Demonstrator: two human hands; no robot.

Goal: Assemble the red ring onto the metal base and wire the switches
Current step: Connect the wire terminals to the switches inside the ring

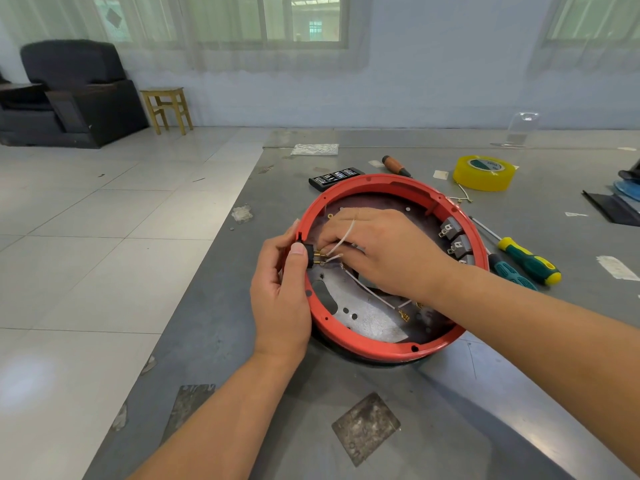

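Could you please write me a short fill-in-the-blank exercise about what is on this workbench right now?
1. The left hand grips a small black switch at the rim of the ____ ring.
2. The right hand handles thin ____ wires at that switch.
3. The roll of tape behind the ring is ____.
4. Grey switches sit inside the ring on its ____ side.

Missing words: red; white; yellow; right

A red ring point(391, 348) is showing around a grey and dark purplish metal base point(367, 317). White wires point(367, 289) are ending in brass-coloured clips. A yellow tape roll point(485, 178) and a green-and-yellow screwdriver point(530, 261) are lying nearby.
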